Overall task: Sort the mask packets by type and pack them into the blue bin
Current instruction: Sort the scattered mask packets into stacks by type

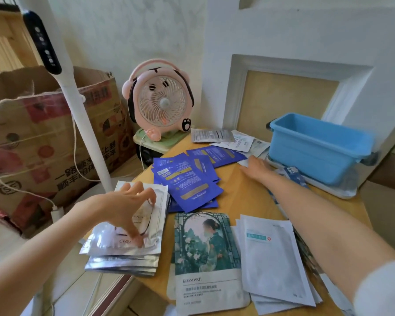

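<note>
Mask packets lie in groups on a small wooden table [249, 197]. A silver stack [123, 256] sits at the front left; my left hand [128, 201] hovers over it with spread fingers, thumb touching the top packet. Dark blue packets [187, 179] are heaped in the middle. A green illustrated packet [206, 258] and a white stack [276, 263] lie at the front. My right hand [257, 166] reaches flat toward loose white and grey packets [228, 139] at the back, beside the empty blue bin [315, 147].
A pink desk fan [160, 103] stands at the table's far left corner. A white lamp pole [78, 103] and a cardboard box [43, 137] stand on the left. The bin rests on a white tray [342, 190]; more packets lie under my right forearm.
</note>
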Motion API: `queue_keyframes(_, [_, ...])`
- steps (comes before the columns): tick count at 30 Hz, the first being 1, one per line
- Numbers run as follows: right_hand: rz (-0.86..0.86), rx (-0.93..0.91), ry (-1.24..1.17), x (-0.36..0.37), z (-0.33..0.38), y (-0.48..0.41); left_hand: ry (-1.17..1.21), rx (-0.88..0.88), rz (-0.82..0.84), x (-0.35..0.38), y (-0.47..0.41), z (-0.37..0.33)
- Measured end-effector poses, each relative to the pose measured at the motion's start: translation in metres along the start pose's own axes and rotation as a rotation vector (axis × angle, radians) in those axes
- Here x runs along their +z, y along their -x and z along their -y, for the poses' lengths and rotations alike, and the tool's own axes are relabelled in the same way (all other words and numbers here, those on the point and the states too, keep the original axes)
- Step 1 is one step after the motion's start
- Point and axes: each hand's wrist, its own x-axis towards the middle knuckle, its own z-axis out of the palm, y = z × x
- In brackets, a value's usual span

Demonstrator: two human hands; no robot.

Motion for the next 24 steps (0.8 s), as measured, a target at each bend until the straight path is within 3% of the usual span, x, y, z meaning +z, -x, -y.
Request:
queue_keyframes(8, [-0.151,-0.211,0.342,-0.004,-0.003,-0.008,-0.128,-0.073,0.125,-0.015,-0.015,-0.012])
queue_keyframes(14, [-0.142,-0.416,0.284,-0.049,-0.003,0.033,-0.148,-0.080,0.093,-0.012,-0.013,-0.013])
queue_keyframes(16, [-0.242,-0.434,0.033,-0.071,-0.004,0.057,-0.141,-0.079,0.092,-0.013,-0.011,-0.012])
queue_keyframes(18, [-0.306,-0.417,-0.375,-0.094,-0.010,0.077,-0.099,-0.093,0.124,-0.017,-0.007,-0.009])
queue_keyframes(20, [-0.236,-0.372,-0.797,-0.113,-0.015,0.097,-0.006,-0.107,0.113,-0.022,-0.004,-0.008])
queue_keyframes(22, [-0.058,-0.350,-1.091,-0.125,-0.016,0.117,0.172,-0.065,-0.092,-0.027,-0.001,-0.017])
queue_keyframes(24, [0.104,-0.352,-1.258,-0.126,-0.015,0.133,0.539,0.093,-0.321,-0.031,0.005,-0.040])
